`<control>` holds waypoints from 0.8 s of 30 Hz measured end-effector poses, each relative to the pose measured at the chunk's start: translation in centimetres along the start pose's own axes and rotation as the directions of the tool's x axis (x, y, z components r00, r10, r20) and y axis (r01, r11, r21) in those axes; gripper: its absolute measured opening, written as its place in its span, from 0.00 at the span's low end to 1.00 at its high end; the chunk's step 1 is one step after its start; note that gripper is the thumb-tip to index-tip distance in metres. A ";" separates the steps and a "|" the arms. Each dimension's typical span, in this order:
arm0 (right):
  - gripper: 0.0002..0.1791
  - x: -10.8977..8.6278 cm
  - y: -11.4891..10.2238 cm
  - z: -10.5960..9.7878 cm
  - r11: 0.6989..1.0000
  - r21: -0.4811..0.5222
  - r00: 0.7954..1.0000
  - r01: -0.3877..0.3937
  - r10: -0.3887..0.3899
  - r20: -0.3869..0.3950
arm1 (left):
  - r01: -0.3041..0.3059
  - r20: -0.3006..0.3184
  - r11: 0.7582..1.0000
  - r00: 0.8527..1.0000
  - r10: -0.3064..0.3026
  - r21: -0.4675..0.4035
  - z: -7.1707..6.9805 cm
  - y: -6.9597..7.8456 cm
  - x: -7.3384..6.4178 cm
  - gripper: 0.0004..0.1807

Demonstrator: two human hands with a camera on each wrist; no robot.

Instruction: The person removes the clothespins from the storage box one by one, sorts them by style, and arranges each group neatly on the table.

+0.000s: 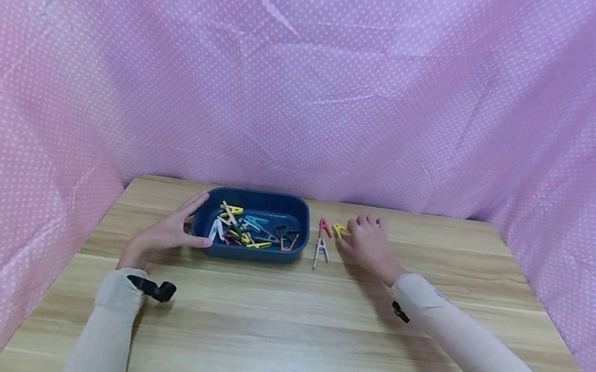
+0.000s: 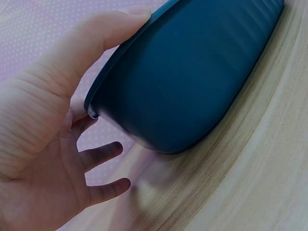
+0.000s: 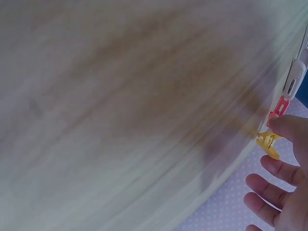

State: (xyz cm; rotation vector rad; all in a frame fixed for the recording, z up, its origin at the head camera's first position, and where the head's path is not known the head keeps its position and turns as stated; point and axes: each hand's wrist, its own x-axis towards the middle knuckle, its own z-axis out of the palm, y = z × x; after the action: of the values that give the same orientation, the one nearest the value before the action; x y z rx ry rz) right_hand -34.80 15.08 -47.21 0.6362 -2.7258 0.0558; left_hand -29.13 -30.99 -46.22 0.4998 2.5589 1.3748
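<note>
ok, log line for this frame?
left hand: touching blue tub | right hand: pinching yellow clothespin | tabletop: pink clothespin, white clothespin

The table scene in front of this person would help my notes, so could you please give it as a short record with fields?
Surface: wood-grain table
Container: dark blue tray
Tray contents: clips in several colours, jumbled
Outside, right of the tray: white clip, red clip, yellow clip
Left hand: at the tray's left end, thumb on the rim
Right hand: thumb and index finger on the yellow clip
Backdrop: pink dotted cloth
</note>
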 end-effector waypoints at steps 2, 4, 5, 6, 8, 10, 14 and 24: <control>0.21 0.0 -0.1 0.1 1.000 -0.005 1.000 -0.015 0.015 0.022 | 0.004 -0.002 1.000 1.000 -0.004 -0.004 0.0 0.0 0.0 0.62; 0.21 0.1 -0.1 0.2 1.000 -0.009 0.999 -0.030 0.030 0.042 | 0.006 -0.006 1.000 1.000 -0.006 -0.001 0.0 -0.1 0.1 0.62; 0.21 0.1 -0.2 0.2 0.999 -0.005 0.998 -0.036 0.036 0.047 | 0.004 -0.007 1.000 1.000 -0.004 0.003 0.0 -0.1 0.1 0.62; 0.21 0.2 -0.3 0.2 0.999 0.002 0.998 -0.044 0.044 0.053 | 0.005 -0.008 1.000 1.000 -0.005 0.005 0.0 -0.1 0.1 0.62; 0.20 0.2 -0.4 0.3 0.998 0.029 0.996 -0.062 0.060 0.069 | 0.006 -0.011 1.000 1.000 -0.006 0.010 0.0 -0.1 0.1 0.62; 0.20 0.2 -0.5 0.3 0.994 0.070 0.993 -0.085 0.079 0.083 | 0.002 -0.007 1.000 1.000 -0.002 0.016 0.0 -0.2 0.1 0.62; 0.19 0.3 -0.7 0.5 0.981 0.132 0.984 -0.144 0.128 0.120 | 0.004 -0.001 1.000 1.000 -0.004 0.015 0.0 -0.1 0.1 0.62; 0.22 0.5 -0.6 0.6 0.966 0.173 0.976 -0.190 0.167 0.138 | 0.013 -0.005 1.000 1.000 -0.013 0.011 0.0 -0.4 0.2 0.63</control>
State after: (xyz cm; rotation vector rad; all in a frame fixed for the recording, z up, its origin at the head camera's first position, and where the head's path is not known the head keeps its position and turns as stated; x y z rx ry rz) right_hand -35.19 14.25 -47.62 0.4529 -2.9140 0.3285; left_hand -29.43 -31.10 -46.53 0.4820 2.5700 1.3602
